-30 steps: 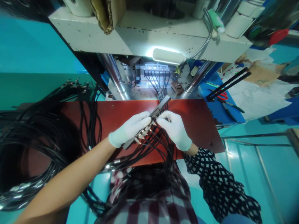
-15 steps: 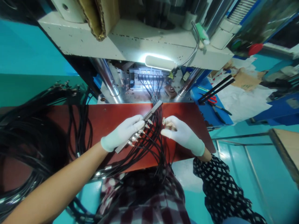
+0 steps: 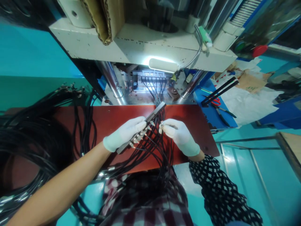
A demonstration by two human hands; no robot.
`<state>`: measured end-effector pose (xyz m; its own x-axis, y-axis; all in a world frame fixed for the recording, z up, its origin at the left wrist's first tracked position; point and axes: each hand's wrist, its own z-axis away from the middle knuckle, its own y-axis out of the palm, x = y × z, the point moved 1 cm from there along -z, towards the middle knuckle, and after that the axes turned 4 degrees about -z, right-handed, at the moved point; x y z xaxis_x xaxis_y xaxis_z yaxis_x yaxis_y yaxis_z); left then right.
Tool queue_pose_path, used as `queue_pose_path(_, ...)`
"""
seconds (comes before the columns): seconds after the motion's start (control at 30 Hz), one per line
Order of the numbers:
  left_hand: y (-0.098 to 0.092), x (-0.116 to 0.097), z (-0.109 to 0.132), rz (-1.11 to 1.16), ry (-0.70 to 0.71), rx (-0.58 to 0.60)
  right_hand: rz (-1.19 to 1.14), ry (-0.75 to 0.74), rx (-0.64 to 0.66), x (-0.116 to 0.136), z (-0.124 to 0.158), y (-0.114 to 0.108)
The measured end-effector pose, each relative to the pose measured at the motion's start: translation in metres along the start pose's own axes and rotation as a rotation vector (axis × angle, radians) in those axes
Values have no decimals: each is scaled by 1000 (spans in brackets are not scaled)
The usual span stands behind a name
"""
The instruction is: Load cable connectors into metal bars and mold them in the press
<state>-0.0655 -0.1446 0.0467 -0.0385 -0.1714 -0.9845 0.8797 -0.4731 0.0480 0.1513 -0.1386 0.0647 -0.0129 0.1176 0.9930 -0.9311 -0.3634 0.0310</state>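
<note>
My gloved left hand (image 3: 128,131) is closed on a long grey metal bar (image 3: 158,111), which lies slanted above the red board. Several small metal connectors (image 3: 138,137) stick out in a row along the bar's near side, joined to black cables (image 3: 143,153). To the right of the bar is my gloved right hand (image 3: 177,133), its thumb and fingers pinched on a small metal connector (image 3: 161,124). That connector is apart from the bar. More black cables run beneath both hands, up to a lit metal mould (image 3: 150,82) in the press.
Above the mould hang a white lamp (image 3: 163,65) and the press's beige plate (image 3: 131,47). Coiled black cables (image 3: 35,141) cover the left of the red board (image 3: 188,116). Pliers (image 3: 221,114) lie on a blue surface at right, by a red button (image 3: 260,50).
My right hand has turned and its fingers have closed in around the small connector, slightly nearer the bar. My left hand keeps its hold on the bar. The view has shifted slightly.
</note>
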Motion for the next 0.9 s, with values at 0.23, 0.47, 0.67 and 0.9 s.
queue_pose_path(0.23,-1,-4,0,-26,21,14,36,89,-97,20,-2,11)
queue_pose_path(0.47,-4,-4,1,-80,7,22,175,-17,-133,11,-12,17)
queue_pose_path(0.67,-3,-7,5,-185,-30,34,175,-12,-134,7,-12,18)
queue_pose_path(0.9,1,-6,3,-329,-58,53,130,-12,-140,-3,-10,19)
